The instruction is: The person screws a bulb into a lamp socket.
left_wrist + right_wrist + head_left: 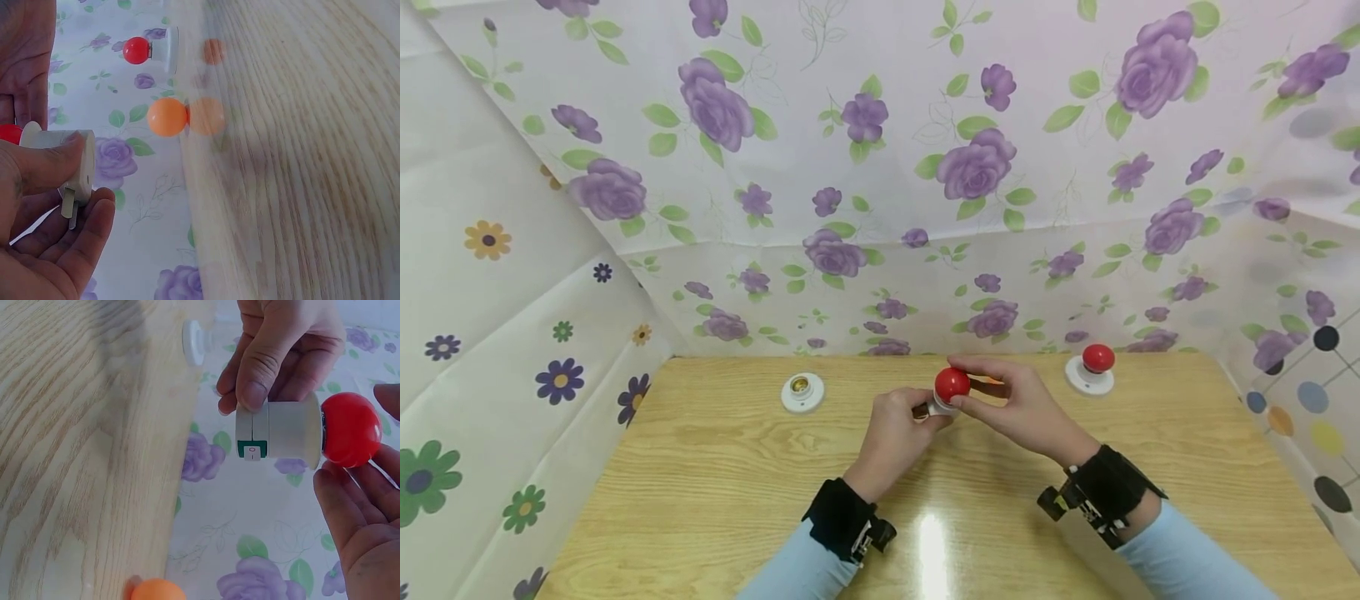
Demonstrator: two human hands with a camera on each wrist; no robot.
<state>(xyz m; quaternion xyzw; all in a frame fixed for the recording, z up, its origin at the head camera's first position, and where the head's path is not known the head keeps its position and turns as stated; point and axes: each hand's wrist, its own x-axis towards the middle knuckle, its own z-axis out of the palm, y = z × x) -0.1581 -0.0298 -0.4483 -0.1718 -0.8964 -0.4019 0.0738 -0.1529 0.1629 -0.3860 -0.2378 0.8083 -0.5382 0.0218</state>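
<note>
Red bulb [352, 429], apparently in white socket [290, 429]; left fingers [258, 376] pinch socket, right fingers [338, 506] clasp bulb.

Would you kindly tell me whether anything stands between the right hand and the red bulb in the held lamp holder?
Nothing visible does: the right hand has its thumb and fingers around the red bulb, while the left hand grips the lamp holder.

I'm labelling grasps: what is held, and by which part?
The left grip holds the white plug-in socket by its pronged base; the right grip is around the red bulb.
</note>
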